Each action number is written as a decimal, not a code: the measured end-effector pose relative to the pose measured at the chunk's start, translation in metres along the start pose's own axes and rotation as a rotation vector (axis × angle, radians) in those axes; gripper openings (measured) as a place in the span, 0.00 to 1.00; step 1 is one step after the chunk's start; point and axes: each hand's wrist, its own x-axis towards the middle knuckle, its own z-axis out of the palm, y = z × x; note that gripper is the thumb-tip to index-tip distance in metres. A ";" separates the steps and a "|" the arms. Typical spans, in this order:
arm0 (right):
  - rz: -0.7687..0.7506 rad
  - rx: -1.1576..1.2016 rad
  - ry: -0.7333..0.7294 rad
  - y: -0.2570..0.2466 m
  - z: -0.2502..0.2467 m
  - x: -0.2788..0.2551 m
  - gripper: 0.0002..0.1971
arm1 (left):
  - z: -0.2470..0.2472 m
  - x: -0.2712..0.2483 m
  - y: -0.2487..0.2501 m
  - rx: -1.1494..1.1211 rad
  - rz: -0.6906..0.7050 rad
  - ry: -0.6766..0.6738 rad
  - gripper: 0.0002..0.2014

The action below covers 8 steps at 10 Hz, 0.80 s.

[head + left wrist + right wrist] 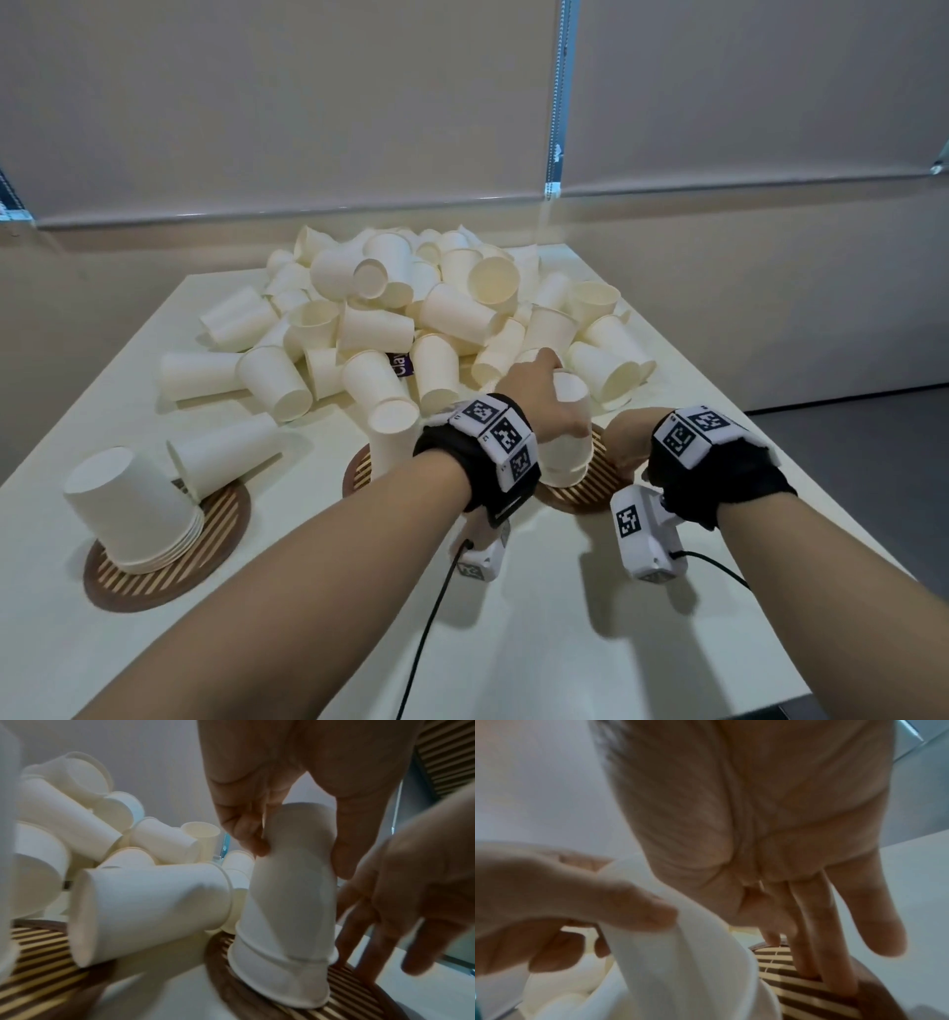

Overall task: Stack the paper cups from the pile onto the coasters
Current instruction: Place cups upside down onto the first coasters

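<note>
A large pile of white paper cups (411, 313) lies at the middle and back of the table. My left hand (544, 401) grips an upside-down paper cup (571, 406) from above, fingers and thumb round its base. In the left wrist view that cup (290, 892) sits over another upside-down cup (280, 979) on the right coaster (342, 1004). My right hand (624, 442) is just right of it, its straight fingers (808, 953) pressing on the striped right coaster (808, 1000). The cup (680, 963) and my left hand's thumb (618, 902) fill the right wrist view's lower left.
The left coaster (169, 565) bears an upside-down cup stack (133, 509), with another stack (226, 457) lying beside it. Over the middle coaster (359, 470) a cup (385, 411) lies tilted. The pale table (513, 642) ends near a grey wall at the back.
</note>
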 end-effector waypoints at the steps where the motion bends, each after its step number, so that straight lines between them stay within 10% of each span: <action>1: -0.025 0.045 0.060 0.004 -0.002 0.015 0.18 | 0.014 -0.003 0.007 0.071 0.030 -0.052 0.29; 3: -0.080 0.253 0.430 -0.009 -0.017 -0.002 0.18 | 0.010 -0.004 0.000 0.156 0.020 -0.112 0.51; 4: -0.192 0.372 0.561 -0.025 -0.021 -0.019 0.19 | -0.020 0.002 -0.007 0.213 -0.021 0.000 0.43; 8: -0.437 0.398 0.474 -0.076 -0.003 -0.030 0.15 | 0.013 0.005 -0.052 0.514 -0.386 -0.019 0.27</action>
